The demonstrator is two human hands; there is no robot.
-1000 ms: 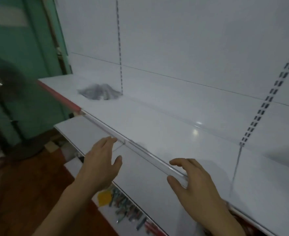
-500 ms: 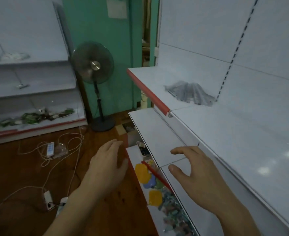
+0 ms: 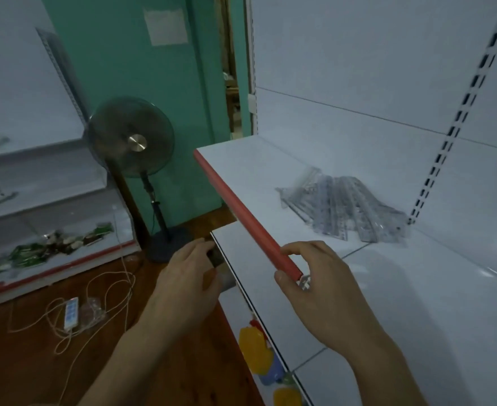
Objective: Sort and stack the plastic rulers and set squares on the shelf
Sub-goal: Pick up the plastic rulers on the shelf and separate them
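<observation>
A loose pile of clear plastic rulers and set squares (image 3: 343, 208) lies fanned out on the white shelf (image 3: 270, 177), near the back panel by a slotted upright. The shelf has a red front edge strip (image 3: 241, 212). My right hand (image 3: 320, 291) hovers over the shelf's front edge at the near end of the red strip, fingers curled and apart, holding nothing. My left hand (image 3: 187, 284) floats in front of the shelf below its edge, fingers loosely spread, empty. Both hands are well short of the pile.
A standing fan (image 3: 130, 139) is on the wooden floor to the left, with a power strip and white cables (image 3: 71, 313) nearby. Lower shelves below hold coloured plastic items (image 3: 256, 347). Another shelving unit (image 3: 36, 159) stands at far left.
My view has swung left and then closer to the shelf, bringing the ruler pile nearer. Both hands stayed raised and empty, the right one now over the red edge strip.
</observation>
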